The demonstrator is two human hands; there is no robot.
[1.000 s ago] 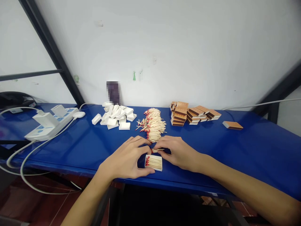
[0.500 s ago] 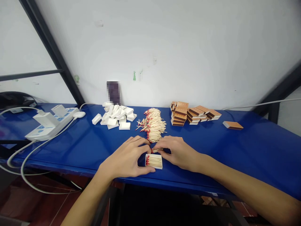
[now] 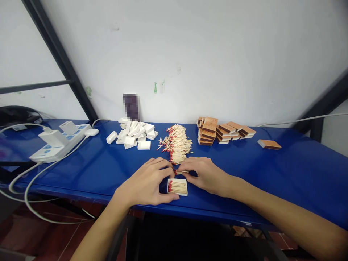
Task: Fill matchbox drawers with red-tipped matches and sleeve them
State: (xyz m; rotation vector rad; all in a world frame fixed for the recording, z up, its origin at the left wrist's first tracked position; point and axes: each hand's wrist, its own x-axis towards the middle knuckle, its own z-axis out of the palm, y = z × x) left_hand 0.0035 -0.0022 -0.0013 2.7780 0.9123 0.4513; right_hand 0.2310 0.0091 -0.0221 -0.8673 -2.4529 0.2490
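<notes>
A small white matchbox tray [image 3: 178,187] filled with red-tipped matches lies near the front edge of the blue table [image 3: 272,174]. My left hand [image 3: 146,183] curls round the tray's left side, thumb along its near edge. My right hand [image 3: 206,174] pinches a few matches [image 3: 181,172] just behind the tray, between both hands. A loose pile of matches [image 3: 176,144] lies right behind my fingers.
A heap of empty white trays [image 3: 134,132] sits back left, and stacked brown matchbox sleeves [image 3: 217,131] back right, with one single sleeve [image 3: 268,144] further right. A white power strip with plugs and cables [image 3: 58,141] occupies the left end. Black frame bars cross both sides.
The tray and both hands have shifted slightly away from the table edge; the pinched matches sit a little higher behind the tray.
</notes>
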